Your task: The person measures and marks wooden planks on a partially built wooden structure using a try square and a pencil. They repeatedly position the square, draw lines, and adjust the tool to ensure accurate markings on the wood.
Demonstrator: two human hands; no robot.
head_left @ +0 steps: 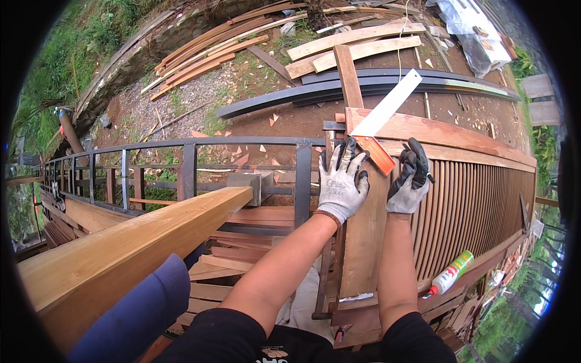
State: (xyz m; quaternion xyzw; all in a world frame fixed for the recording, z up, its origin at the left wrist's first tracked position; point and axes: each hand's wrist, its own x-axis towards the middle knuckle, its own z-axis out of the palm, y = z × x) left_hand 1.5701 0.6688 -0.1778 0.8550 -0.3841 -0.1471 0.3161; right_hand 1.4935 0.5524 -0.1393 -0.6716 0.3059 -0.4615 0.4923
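Note:
My left hand (342,184), in a white glove with black fingertips, lies with fingers spread on a wide brown board. Its fingertips are beside the orange stock of a try square (376,156), and I cannot tell whether they press on it. The square's white blade slants up to the right over the top board of a slatted wooden panel (472,196). My right hand (410,181), gloved the same way, is closed above the panel's left edge. A black pen (430,178) sticks out from its fingers; the rest of the pen is hidden.
A glue bottle (451,273) lies on the panel's lower right. A thick timber beam (145,242) comes in from the left, beside a blue sleeve (136,311). Beyond are a black metal frame (187,172), dark steel beams (272,104) and stacked planks (206,63).

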